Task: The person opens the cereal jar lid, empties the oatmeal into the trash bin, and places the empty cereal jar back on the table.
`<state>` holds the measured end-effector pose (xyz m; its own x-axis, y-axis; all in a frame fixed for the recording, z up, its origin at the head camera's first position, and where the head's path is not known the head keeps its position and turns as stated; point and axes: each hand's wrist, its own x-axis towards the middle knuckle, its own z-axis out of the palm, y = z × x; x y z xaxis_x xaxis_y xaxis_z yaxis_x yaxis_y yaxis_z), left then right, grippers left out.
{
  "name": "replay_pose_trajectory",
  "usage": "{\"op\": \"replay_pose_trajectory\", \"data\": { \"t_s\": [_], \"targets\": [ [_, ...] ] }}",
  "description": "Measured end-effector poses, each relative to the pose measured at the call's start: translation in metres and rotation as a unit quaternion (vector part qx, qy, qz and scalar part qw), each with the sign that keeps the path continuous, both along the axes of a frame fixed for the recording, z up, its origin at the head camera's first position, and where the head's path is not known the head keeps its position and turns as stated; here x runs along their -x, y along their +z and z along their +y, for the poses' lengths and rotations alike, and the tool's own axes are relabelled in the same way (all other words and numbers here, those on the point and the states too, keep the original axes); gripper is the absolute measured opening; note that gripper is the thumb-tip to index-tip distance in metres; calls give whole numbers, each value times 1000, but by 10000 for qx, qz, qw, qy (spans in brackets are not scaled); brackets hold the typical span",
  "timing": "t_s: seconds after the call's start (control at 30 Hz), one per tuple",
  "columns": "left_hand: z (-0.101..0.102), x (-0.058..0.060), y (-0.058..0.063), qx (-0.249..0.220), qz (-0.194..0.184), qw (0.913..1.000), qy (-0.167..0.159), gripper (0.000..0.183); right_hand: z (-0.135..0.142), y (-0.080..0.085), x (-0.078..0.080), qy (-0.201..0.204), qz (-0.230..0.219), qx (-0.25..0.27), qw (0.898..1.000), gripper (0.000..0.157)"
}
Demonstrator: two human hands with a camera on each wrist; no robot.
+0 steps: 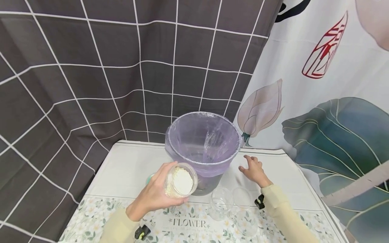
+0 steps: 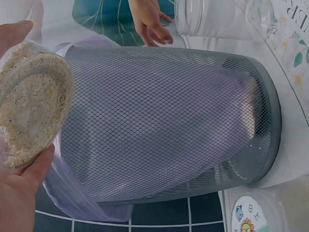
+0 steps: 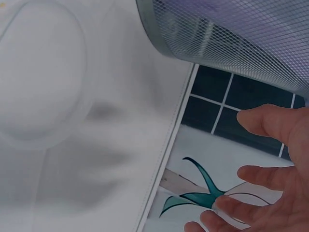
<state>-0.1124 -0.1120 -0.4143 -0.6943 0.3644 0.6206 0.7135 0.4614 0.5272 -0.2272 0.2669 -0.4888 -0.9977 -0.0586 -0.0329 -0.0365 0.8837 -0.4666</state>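
Observation:
My left hand [image 1: 159, 187] grips a clear plastic jar [image 1: 169, 189] of pale, flaky, oat-like grains [image 2: 34, 96]. Its round top faces the head camera and looks white; whether that is a lid or contents I cannot tell. The jar is tilted near the front rim of a mesh waste bin [image 2: 159, 121], which is lined with a purple plastic bag [image 1: 203, 168]. To the bin's right hovers my right hand [image 1: 254, 171], fingers spread and loosely bent, holding nothing. In the right wrist view its thumb and fingers [image 3: 263, 179] stand apart from the bin.
An empty-looking clear jar [image 1: 222, 202] stands in front of the bin, beside a clear round lid [image 1: 242, 196]. Left of the bin is another jar with a printed label [image 2: 248, 215], mostly hidden in the head view. Dark checked cloth [image 1: 115, 77] hangs behind the white table [image 1: 133, 155].

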Motion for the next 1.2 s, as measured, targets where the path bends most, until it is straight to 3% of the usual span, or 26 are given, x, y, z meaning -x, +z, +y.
{"op": "replay_pose_trajectory", "data": {
  "t_s": [0.3, 0.77, 1.2],
  "targets": [
    [-4, 5, 9, -190, 540, 9983, 48, 100, -1, 14, 6, 65, 258, 30, 9996, 62],
    [-3, 10, 23, -363, 646, 9972, 86, 100, 2, 33, 18, 296, 574, 149, 9978, 63],
    [1, 15, 37, -662, 1014, 9910, 574, 100, 0, 56, 25, 413, 821, 224, 9955, 60]
  ]
}}
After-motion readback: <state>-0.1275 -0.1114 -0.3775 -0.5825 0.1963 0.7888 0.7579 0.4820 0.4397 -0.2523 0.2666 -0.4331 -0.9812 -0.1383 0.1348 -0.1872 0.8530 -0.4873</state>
